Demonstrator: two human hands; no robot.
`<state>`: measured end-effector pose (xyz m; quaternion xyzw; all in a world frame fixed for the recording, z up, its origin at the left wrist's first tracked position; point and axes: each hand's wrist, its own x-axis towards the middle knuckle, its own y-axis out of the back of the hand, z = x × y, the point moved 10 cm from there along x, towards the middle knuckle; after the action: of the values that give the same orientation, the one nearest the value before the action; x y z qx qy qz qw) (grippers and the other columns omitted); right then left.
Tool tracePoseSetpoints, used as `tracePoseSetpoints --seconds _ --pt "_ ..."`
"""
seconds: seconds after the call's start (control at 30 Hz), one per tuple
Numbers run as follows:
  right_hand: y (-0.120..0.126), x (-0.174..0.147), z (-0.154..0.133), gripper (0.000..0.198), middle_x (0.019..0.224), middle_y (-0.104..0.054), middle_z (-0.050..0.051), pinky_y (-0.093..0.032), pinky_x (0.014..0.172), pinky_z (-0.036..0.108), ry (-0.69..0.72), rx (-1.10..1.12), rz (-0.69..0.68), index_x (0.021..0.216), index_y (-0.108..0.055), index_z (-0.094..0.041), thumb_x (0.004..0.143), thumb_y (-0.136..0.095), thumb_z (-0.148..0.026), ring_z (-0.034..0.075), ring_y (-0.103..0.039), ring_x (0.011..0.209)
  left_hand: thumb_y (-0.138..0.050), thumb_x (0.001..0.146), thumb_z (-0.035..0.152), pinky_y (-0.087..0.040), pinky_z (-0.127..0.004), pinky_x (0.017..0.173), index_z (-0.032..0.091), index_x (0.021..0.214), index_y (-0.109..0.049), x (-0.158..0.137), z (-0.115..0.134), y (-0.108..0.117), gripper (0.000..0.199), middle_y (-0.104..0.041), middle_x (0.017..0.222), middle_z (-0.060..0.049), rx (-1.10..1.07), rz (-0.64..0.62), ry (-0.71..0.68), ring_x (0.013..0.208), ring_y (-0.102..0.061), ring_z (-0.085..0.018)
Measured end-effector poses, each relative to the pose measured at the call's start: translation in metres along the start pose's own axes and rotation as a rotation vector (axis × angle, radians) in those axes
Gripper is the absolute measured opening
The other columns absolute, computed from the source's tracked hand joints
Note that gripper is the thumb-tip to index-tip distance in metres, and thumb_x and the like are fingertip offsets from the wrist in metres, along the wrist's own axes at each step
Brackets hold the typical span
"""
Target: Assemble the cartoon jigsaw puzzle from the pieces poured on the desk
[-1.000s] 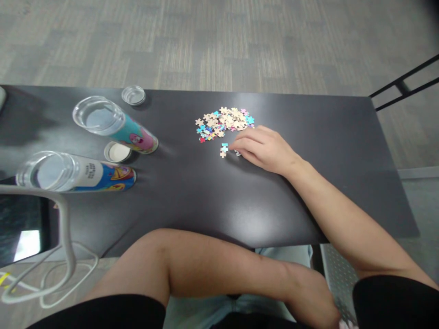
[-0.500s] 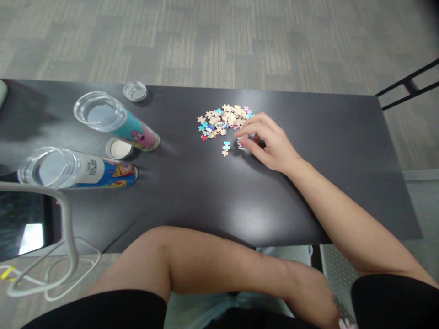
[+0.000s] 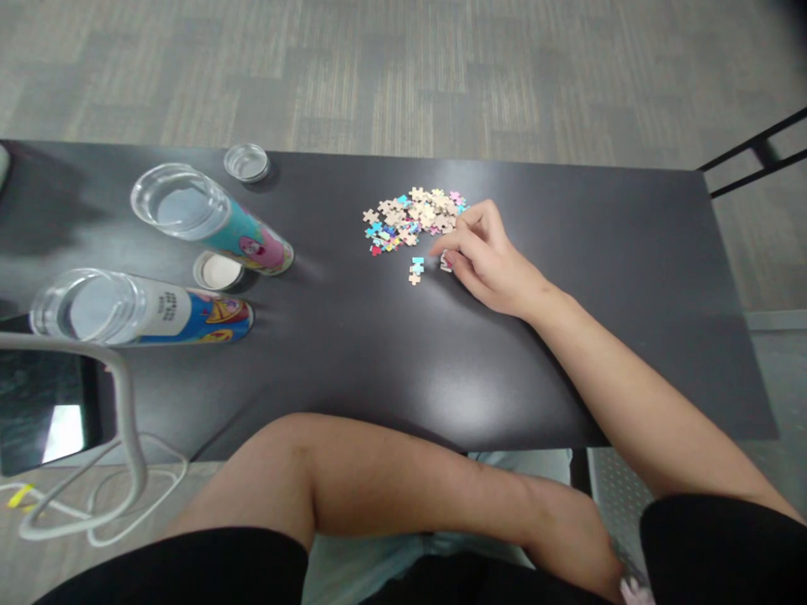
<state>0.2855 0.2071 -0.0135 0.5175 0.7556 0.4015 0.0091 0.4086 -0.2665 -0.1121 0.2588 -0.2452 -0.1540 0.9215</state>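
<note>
My right hand (image 3: 495, 265) is over the table just right of the small puzzle pieces. Its index finger reaches out to the left, apart from the thumb, while the other fingers curl. A whitish-pink puzzle piece (image 3: 445, 261) shows by the thumb tip, partly covered by it; I see no firm grip on it. Left of the fingertip lies a small column of light blue and tan puzzle pieces (image 3: 416, 270). Behind it spreads a heap of jigsaw pieces (image 3: 409, 217), many tan side up. My left hand (image 3: 583, 550) rests low across my lap, its fingers hidden or cut off.
Two clear-topped printed tubes, one teal and pink (image 3: 252, 239), one blue (image 3: 208, 319), stand at the left of the dark table (image 3: 353, 353). Two round lids (image 3: 247, 162) lie near them. A tablet-like screen (image 3: 50, 403) and white cable (image 3: 129, 420) occupy the near left.
My right hand's fingers have shifted: the index stretches further left and the others curl in more. The view has tilted slightly. The tubes, heap and left arm stay put.
</note>
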Motion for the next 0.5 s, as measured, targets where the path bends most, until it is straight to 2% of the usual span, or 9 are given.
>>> tracePoseSetpoints --seconds 0.1,0.2,0.27,0.37,0.43,0.5 --pt "0.000 0.000 -0.001 0.031 0.137 -0.069 0.014 -0.077 0.112 0.060 0.016 0.014 0.000 0.144 -0.086 -0.039 0.132 -0.062 -0.055 0.033 -0.073 0.118 -0.085 0.105 0.035 -0.046 -0.021 0.057 0.050 0.073 -0.092 0.002 -0.004 -0.004 0.036 -0.099 0.103 0.004 -0.001 0.014 0.019 0.091 -0.090 -0.014" --pt "0.002 0.000 -0.005 0.033 0.141 -0.069 0.014 -0.077 0.114 0.064 0.037 -0.025 0.000 0.147 -0.084 -0.039 0.133 -0.058 -0.052 0.035 -0.074 0.120 -0.089 0.105 0.039 -0.044 -0.021 0.054 0.050 0.067 -0.089 0.005 -0.007 -0.009 0.039 -0.099 0.107 0.006 0.002 0.048 0.034 0.089 -0.090 -0.013" --pt "0.002 0.000 -0.008 0.032 0.144 -0.071 0.015 -0.077 0.115 0.066 0.051 -0.055 -0.007 0.150 -0.083 -0.039 0.133 -0.058 -0.050 0.036 -0.077 0.121 -0.091 0.104 0.040 -0.042 -0.020 0.053 0.050 0.068 -0.090 0.007 -0.007 -0.012 0.038 -0.099 0.110 0.007 0.005 0.063 0.028 0.088 -0.089 -0.011" --pt "0.006 0.002 -0.014 0.030 0.147 -0.074 0.015 -0.076 0.117 0.067 0.072 -0.064 0.005 0.149 -0.082 -0.039 0.133 -0.060 -0.052 0.037 -0.080 0.125 -0.092 0.103 0.038 -0.038 -0.019 0.052 0.050 0.070 -0.091 0.009 -0.009 -0.016 0.035 -0.098 0.101 0.007 0.016 0.052 0.025 0.079 -0.086 -0.010" --pt "0.011 0.002 -0.015 0.031 0.147 -0.077 0.017 -0.077 0.116 0.069 0.052 -0.060 0.041 0.146 -0.082 -0.038 0.133 -0.060 -0.056 0.040 -0.080 0.129 -0.092 0.104 0.037 -0.035 -0.019 0.050 0.050 0.072 -0.092 0.010 -0.009 -0.017 0.034 -0.097 0.098 0.007 0.029 0.030 0.021 0.072 -0.082 -0.009" --pt "0.017 0.002 -0.012 0.033 0.147 -0.079 0.018 -0.078 0.113 0.070 0.004 -0.056 0.089 0.145 -0.081 -0.037 0.133 -0.060 -0.060 0.042 -0.079 0.133 -0.092 0.104 0.039 -0.032 -0.020 0.048 0.051 0.073 -0.092 0.009 -0.007 -0.017 0.033 -0.098 0.103 0.008 0.045 0.006 0.006 0.066 -0.079 -0.009"
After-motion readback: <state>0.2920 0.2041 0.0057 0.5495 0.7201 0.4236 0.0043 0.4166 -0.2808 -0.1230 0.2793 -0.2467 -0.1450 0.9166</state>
